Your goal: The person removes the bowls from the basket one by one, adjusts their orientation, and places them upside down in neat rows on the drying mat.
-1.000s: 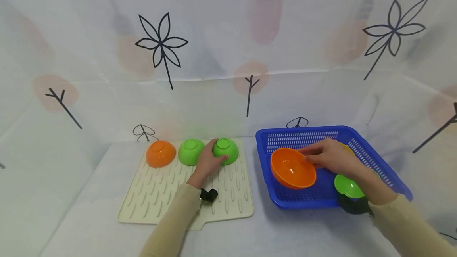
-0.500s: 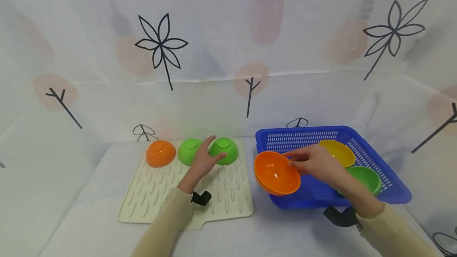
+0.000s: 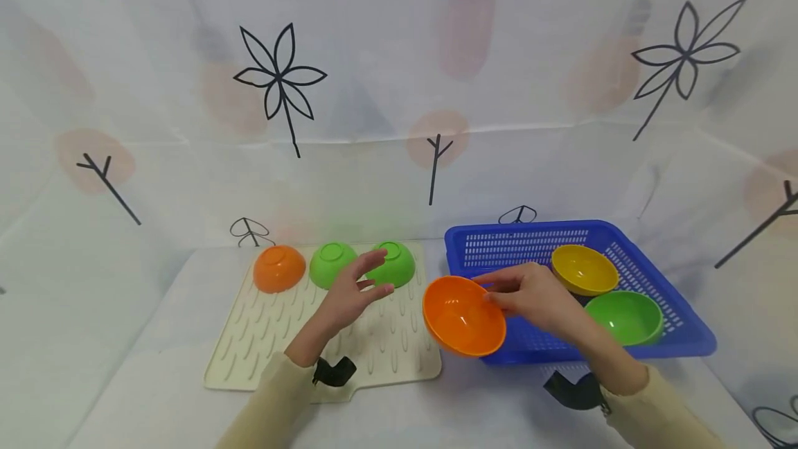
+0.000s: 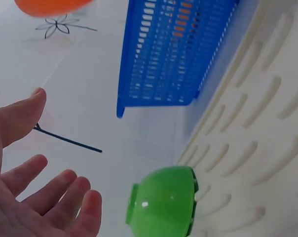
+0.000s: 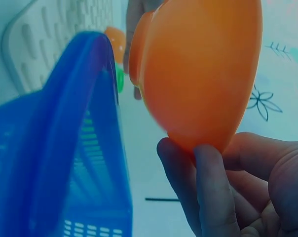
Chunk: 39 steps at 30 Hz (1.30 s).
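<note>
An orange bowl point(image 3: 463, 317) is pinched at its rim by my right hand point(image 3: 537, 300), its inside facing up and toward me. It hangs over the left edge of the blue basket point(image 3: 476, 231). The right wrist view shows thumb and fingers on either side of the bowl's point(image 5: 198, 74) wall. My left hand point(image 3: 346, 296) holds nothing, fingers spread, above the cream drying mat point(image 3: 280, 352). Behind that hand a green bowl point(image 3: 399, 269) stands upside down on the mat. Beside it are another upturned green bowl point(image 3: 330, 264) and an upturned orange bowl point(image 3: 279, 269) at the left.
Inside the basket at the right sit a yellow bowl point(image 3: 584, 270) and a green bowl point(image 3: 625, 317), both with their openings up. A white patterned cloth point(image 3: 368, 186) hangs behind the table. The mat and basket stand side by side with a narrow gap.
My right hand has carried the orange bowl left and toward me, out from over the basket's middle. My left hand has let go of the right-hand green bowl and drawn back toward me.
</note>
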Available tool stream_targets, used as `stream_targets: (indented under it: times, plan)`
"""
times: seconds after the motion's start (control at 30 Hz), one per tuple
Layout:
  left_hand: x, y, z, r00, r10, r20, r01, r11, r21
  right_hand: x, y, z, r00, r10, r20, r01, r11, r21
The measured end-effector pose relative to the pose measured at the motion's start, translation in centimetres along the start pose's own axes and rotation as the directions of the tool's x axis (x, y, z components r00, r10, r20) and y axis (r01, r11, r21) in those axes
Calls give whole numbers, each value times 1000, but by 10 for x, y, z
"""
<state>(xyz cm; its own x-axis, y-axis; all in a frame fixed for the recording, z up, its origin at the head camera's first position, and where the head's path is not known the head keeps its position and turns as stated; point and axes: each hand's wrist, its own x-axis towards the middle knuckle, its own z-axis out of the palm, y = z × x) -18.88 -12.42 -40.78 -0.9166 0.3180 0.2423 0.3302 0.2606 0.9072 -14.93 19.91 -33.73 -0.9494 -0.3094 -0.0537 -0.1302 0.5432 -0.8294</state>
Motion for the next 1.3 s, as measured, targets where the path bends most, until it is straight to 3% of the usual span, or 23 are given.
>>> stream_targets:
  times: [0.13, 0.23, 0.43, 0.7, 0.83, 1.3]
  plan:
    - [-6, -1, 1, 995, 54, 86, -49, 997, -51, 2, -1, 10, 1000, -23, 0, 23, 999, 28]
    - [-12, 8, 3, 984, 88, 153, -74, 993, -95, 4, -2, 18, 1000, -31, -4, 31, 999, 39]
    - [-22, 18, 3, 956, 105, 276, -68, 988, -139, 9, -4, 34, 999, -26, -19, 27, 999, 28]
    - [-31, 20, -1, 921, 83, 382, -30, 989, -142, 14, -5, 46, 998, -20, -64, 19, 1000, -15]
    - [-36, 22, -3, 919, 65, 388, -24, 994, -108, 16, -5, 52, 997, -17, -74, 15, 1000, -18]
    - [-48, 26, 0, 949, -8, 316, 38, 995, -88, 19, -6, 75, 988, -18, -152, 27, 998, 56]
